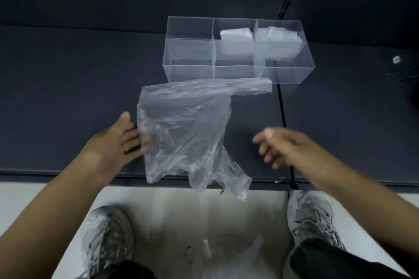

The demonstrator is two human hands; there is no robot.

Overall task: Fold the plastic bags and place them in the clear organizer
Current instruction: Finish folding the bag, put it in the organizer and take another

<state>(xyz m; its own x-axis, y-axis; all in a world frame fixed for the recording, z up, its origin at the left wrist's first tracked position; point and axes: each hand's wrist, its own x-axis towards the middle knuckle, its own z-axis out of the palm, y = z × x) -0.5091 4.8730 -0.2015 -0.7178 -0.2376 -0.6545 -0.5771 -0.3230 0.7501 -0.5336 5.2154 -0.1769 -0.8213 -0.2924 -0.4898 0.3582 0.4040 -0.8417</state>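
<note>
A crumpled translucent plastic bag (pixel 181 124) is spread on the dark surface, with its handles draped over the near edge. Just behind it, a clear rectangular three-compartment organizer (pixel 190 52) is set. A folded whitish bag (pixel 235 37) is held in the middle compartment, a second folded bag (pixel 277 37) in the right.

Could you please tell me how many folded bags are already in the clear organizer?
2. One folded bag sits in the organizer's middle section, another in its right section. Each may be a stack, so more could be hidden beneath.
</note>
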